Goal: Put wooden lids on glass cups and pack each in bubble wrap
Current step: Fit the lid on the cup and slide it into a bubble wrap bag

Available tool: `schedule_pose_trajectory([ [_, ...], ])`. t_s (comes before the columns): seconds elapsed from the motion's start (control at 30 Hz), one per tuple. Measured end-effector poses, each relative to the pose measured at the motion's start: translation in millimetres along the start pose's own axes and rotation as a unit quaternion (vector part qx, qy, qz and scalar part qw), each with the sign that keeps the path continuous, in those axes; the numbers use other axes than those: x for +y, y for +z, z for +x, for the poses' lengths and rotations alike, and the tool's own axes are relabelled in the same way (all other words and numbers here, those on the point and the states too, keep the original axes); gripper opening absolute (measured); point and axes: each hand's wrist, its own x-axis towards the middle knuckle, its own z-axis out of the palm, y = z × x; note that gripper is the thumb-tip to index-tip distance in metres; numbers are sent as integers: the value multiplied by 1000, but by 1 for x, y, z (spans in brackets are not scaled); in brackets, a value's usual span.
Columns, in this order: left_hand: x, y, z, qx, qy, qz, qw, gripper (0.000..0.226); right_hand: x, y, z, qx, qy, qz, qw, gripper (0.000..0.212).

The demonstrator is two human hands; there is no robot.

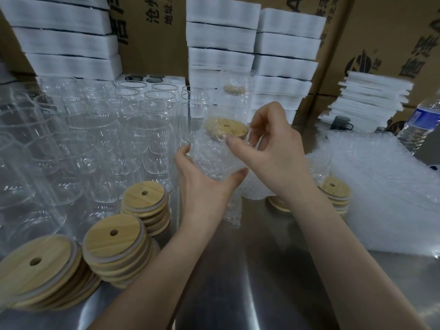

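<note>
Left grip (204, 186) clasps the wrapped cup (215, 164), right grip (271, 148) pinches bubble wrap (206, 142) half-hiding its lid (229, 126).

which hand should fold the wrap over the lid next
Probably the right hand: it pinches the bubble wrap beside the lid, while the left hand grips the wrapped cup lower down.

Cardboard boxes (152, 32) behind steel table (262, 270)

I make out the cup (214, 163) only through bubble wrap (234, 210), which blurs half its lid (232, 127). At 3 o'clock the edge cuts the bottle (416, 129); at 8, a lid stack (35, 265).
</note>
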Motion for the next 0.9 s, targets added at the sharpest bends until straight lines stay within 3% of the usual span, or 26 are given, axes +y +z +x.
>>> schedule_pose_trajectory([
  [0.1,0,-1,2,-3,14,-4,1000,111,-2,-5,0,-48,-27,13,998,37],
  [0.27,2,-3,3,-16,20,-11,1000,96,5,-15,4,-116,-39,27,992,18],
  [0.6,14,-10,3,-32,22,-54,998,118,3,-18,6,79,-61,175,980,17],
  [0.73,21,-18,1,-23,17,-68,997,91,3,-15,6,123,-30,218,968,16],
  [0.83,28,-21,0,4,14,-97,995,34,5,-15,8,145,0,264,954,17],
  [0.9,30,-22,0,13,13,-112,993,20,5,-14,9,150,20,289,945,17],
])
